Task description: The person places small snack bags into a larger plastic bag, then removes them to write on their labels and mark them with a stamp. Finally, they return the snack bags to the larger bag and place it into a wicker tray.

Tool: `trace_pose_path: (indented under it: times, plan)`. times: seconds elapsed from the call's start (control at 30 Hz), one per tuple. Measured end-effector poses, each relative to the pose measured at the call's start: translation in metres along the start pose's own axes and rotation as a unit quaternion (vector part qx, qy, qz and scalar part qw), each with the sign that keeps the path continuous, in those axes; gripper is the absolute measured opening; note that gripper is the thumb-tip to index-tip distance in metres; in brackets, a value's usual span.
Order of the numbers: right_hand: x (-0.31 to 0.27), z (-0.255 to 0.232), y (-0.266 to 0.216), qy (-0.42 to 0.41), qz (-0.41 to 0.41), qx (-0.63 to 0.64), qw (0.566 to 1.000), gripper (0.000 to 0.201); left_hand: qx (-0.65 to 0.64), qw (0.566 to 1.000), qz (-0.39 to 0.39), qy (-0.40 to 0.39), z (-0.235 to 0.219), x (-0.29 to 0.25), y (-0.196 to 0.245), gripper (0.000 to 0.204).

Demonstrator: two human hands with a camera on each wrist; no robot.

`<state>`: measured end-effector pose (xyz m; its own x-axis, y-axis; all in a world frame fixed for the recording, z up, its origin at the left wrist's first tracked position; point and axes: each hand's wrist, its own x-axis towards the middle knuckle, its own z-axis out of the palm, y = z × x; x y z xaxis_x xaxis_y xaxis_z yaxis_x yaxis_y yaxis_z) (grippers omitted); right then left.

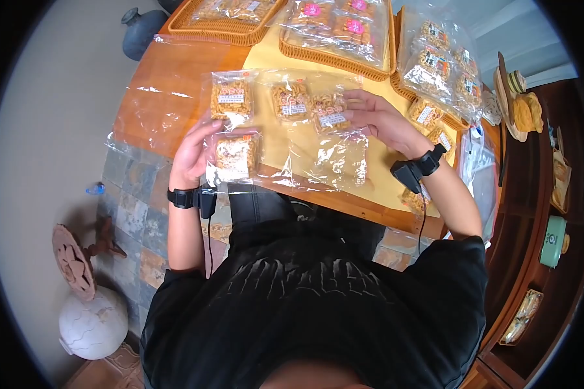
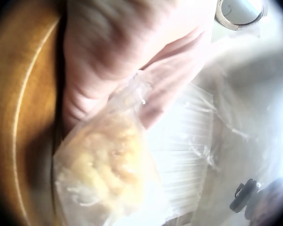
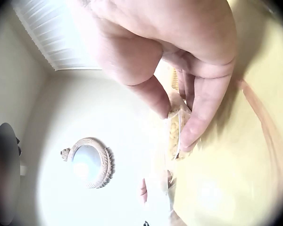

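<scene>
A large clear plastic bag (image 1: 305,159) is held up over the table's near edge, with several small packets of golden fried-looking snack showing in it. My left hand (image 1: 194,152) pinches the bag's left side, between an upper packet (image 1: 231,104) and a lower one (image 1: 235,159). Crumpled film gathers at those fingers (image 2: 155,101) in the left wrist view, with a blurred packet (image 2: 108,165) just below. At the right, my right hand (image 1: 384,120) pinches a packet (image 1: 329,115) between thumb and fingers (image 3: 203,113). Another packet (image 1: 291,102) lies beside it to the left.
Wicker baskets of bagged snacks stand along the table's far side: one at left (image 1: 266,34), one in the middle (image 1: 334,61), one at right (image 1: 401,84). Loose packets (image 1: 425,113) lie near the right forearm. More clear film (image 1: 149,97) covers the table's left. Shelves (image 1: 525,259) stand at right.
</scene>
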<state>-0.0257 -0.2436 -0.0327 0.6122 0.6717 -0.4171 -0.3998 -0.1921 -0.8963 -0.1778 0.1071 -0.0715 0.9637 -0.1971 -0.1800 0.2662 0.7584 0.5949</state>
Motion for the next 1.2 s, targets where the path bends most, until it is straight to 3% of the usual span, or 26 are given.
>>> trace_pose_path:
  times: [0.07,0.13,0.17,0.23,0.33,0.43,0.53,0.63,0.73,0.83,1.07,1.2]
  plan:
    - [-0.002,0.007,-0.004,0.006,-0.021,0.001,1.0,0.058,-0.003,1.0,0.002,0.006,0.0,0.0,0.0,0.058]
    - [-0.006,0.017,-0.009,-0.074,0.024,0.032,0.996,0.047,0.011,1.0,0.004,-0.005,-0.003,0.0,0.001,0.058]
    - [-0.003,0.018,-0.006,-0.074,0.024,0.033,0.996,0.047,0.012,1.0,0.003,-0.004,-0.002,0.0,0.001,0.058]
    - [0.005,0.018,0.004,-0.131,0.084,-0.033,0.987,0.035,0.015,1.0,0.0,0.001,0.0,0.0,0.001,0.057]
    - [0.011,0.022,0.006,-0.137,0.122,-0.03,0.983,0.03,0.018,1.0,0.01,0.002,0.001,0.0,0.0,0.058]
    - [0.008,0.03,-0.003,-0.107,0.091,-0.062,0.988,0.034,0.016,1.0,0.019,-0.01,0.002,0.0,0.0,0.044]
    - [0.004,0.041,-0.006,-0.067,0.062,-0.047,0.995,0.023,0.021,1.0,0.005,-0.006,0.002,-0.001,0.001,0.057]
    - [0.001,0.046,-0.007,-0.062,0.079,-0.081,0.992,0.021,0.015,1.0,-0.004,0.0,-0.003,0.002,0.003,0.056]
    - [-0.001,0.048,-0.005,-0.128,0.094,-0.146,0.976,0.026,0.018,1.0,-0.004,-0.02,0.005,0.0,0.004,0.056]
    - [0.0,0.05,0.003,-0.137,0.067,-0.112,0.982,0.025,0.058,0.998,0.009,-0.003,0.003,0.0,0.002,0.054]
    - [0.001,0.056,0.012,-0.105,0.037,-0.066,0.992,0.026,0.023,1.0,0.017,-0.001,-0.008,0.002,0.0,0.055]
    - [-0.004,0.054,0.004,-0.124,0.027,-0.181,0.975,0.023,-0.008,1.0,-0.002,-0.019,-0.007,0.0,0.001,0.054]
